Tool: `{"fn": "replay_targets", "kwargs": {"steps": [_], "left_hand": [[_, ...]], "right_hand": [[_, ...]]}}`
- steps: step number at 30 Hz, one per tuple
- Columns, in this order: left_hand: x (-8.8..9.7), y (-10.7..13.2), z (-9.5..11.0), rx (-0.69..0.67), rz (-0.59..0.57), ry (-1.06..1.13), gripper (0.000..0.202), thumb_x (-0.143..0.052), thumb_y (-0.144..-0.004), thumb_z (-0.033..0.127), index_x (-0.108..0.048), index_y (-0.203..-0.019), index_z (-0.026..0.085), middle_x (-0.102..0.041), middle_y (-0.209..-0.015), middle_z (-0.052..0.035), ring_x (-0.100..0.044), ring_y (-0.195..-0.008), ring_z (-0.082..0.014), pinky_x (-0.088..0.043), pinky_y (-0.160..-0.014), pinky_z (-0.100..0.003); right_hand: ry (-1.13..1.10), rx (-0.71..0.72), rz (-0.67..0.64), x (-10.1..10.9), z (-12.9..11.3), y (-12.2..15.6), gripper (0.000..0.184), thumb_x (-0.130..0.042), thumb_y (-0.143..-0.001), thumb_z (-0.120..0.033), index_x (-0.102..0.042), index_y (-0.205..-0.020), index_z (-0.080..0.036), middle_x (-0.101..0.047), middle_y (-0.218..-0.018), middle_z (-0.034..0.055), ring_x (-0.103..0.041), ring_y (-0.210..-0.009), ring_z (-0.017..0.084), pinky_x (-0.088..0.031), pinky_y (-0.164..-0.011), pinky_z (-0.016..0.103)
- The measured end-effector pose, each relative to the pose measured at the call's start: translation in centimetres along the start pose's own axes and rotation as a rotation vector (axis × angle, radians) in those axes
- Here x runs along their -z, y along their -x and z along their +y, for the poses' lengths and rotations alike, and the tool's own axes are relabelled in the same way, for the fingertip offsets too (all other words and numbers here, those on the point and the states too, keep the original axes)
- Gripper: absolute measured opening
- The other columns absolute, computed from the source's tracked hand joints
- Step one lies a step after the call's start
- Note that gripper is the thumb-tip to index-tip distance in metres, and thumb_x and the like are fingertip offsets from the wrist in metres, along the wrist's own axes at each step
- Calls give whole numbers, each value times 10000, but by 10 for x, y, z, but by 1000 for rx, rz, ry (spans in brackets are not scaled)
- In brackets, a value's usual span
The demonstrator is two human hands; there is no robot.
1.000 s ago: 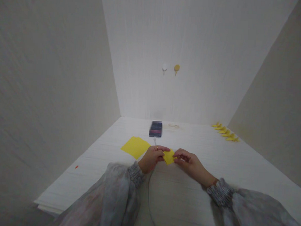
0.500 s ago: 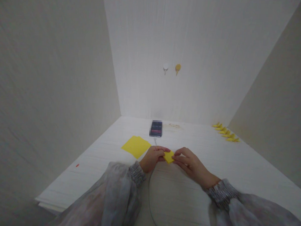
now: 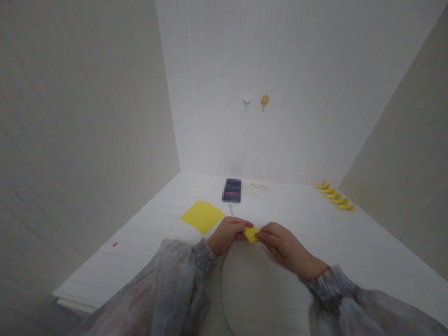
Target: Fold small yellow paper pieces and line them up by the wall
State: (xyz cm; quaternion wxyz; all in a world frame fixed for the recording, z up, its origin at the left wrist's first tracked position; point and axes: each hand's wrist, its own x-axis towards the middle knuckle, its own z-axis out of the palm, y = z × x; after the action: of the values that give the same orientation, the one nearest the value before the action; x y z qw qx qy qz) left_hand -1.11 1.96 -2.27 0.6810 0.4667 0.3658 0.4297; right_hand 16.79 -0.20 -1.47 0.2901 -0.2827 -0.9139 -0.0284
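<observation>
A small folded piece of yellow paper [image 3: 250, 233] is held between both hands over the white table. My left hand [image 3: 227, 234] grips its left side, with the thumb on top and fingers around the edge. My right hand [image 3: 282, 243] pinches the right corner, its fingers drawn together. Left of my left hand lies a flat stack of yellow paper sheets [image 3: 202, 216]. The undersides of the folded piece and some fingertips are hidden.
A phone [image 3: 232, 190] lies beyond my hands, and a cable [image 3: 223, 285] runs from it beneath my left wrist. Several folded yellow paper figures [image 3: 336, 197] line the far right of the table [image 3: 353, 251]. A small red bit [image 3: 114, 244] lies at left. Two hooks [image 3: 265, 100] hang on the back wall.
My right hand's raised fingers have come down and closed together at the folded paper's right corner. The left hand keeps its hold almost unmoved.
</observation>
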Motion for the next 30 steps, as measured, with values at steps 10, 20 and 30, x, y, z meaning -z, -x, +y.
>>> {"fn": "replay_targets", "kwargs": {"steps": [10,20,30], "left_hand": [[-3,3,3,40,-26,-14,192,-483,-569,68,-622,-696,103,-639,-703,-61,-587,-660,-145,-458,-684,-300],[-2,0,2,35,-42,-19,214,-471,-571,70,-617,-726,87,-643,-713,-66,-590,-678,-154,-457,-711,-319],[-6,4,5,-8,-190,-42,264,-565,-669,296,-611,-836,97,-619,-817,-71,-568,-729,-129,-439,-701,-273]], "right_hand": [[83,50,-69,2,-4,-1,211,-433,-770,-118,-588,-902,-172,-575,-783,83,-503,-731,176,-430,-629,308],[40,-34,-41,0,-4,0,269,-457,-735,-106,-510,-991,-169,-530,-958,109,-506,-842,181,-450,-696,323],[46,-92,-30,-2,-5,-1,395,-447,-723,-105,-461,-1112,-172,-549,-1049,109,-529,-943,193,-462,-794,349]]}}
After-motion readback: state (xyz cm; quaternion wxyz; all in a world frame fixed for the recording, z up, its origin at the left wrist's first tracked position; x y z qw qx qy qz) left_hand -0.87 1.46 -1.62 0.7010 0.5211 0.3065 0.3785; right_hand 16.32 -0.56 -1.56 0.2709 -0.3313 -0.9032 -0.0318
